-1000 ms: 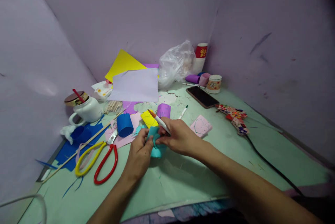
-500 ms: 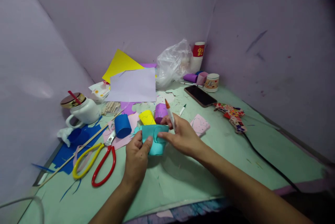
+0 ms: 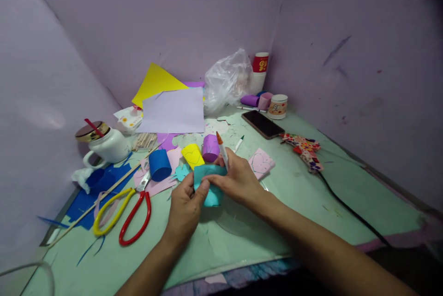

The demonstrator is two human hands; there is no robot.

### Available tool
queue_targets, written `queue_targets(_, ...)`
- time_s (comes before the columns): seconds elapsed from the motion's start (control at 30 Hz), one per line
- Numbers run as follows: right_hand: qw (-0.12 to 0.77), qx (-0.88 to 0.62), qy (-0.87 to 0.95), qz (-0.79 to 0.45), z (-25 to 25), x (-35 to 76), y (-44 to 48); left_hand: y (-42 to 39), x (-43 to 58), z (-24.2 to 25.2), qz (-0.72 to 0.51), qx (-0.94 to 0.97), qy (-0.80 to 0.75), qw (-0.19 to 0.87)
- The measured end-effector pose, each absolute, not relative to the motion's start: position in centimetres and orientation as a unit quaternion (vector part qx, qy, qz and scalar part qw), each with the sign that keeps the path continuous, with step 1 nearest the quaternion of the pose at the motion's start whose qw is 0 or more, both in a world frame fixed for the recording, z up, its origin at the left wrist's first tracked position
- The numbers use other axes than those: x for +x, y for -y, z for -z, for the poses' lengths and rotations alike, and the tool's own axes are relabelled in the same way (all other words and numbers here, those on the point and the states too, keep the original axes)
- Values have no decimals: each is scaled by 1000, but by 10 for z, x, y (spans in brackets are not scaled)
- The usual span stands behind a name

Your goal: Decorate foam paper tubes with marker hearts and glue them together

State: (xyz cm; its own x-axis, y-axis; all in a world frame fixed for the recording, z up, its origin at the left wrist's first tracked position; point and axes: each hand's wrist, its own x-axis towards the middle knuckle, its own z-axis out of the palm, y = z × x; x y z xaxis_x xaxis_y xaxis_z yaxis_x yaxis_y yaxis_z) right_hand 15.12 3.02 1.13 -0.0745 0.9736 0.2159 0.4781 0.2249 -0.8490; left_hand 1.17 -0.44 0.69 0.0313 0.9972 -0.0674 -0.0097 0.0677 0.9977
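Observation:
Both my hands meet over a teal paper piece (image 3: 211, 192) just above the green table (image 3: 284, 204). My left hand (image 3: 185, 208) pinches its lower left edge with thumb and fingers. My right hand (image 3: 238, 178) grips the top right of the teal piece and also holds a white marker with an orange tip (image 3: 222, 150) that points up and away. Just behind stand a yellow paper roll (image 3: 192, 155), a purple paper roll (image 3: 210, 147) and a blue paper roll (image 3: 159, 165).
Scissors with red and yellow handles (image 3: 121, 213) lie at the left, by a wooden stick (image 3: 104, 197). A white jar with a gold lid (image 3: 104, 141) stands far left. A phone (image 3: 263, 124), a patterned glue gun (image 3: 306, 150) with its black cord, cups and a plastic bag sit behind.
The teal piece was spread wide half a second ago and is now folded narrower. The marker has swung from pointing left to pointing upward. Both hands stayed in place.

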Motion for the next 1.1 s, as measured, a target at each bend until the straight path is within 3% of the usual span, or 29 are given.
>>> queue_targets(0.17,369,-531,695,-315,-17,155,-31,3,11,-5,-454,490,-492,558)
queue_targets(0.43,393,-512,625,-439,-13,154,-30,-1,11,-3,-534,402,-488,562)
queue_targets(1.1,390,-500,658,-406,-9,168,-39,-1,10,-2,-494,444,-514,543)
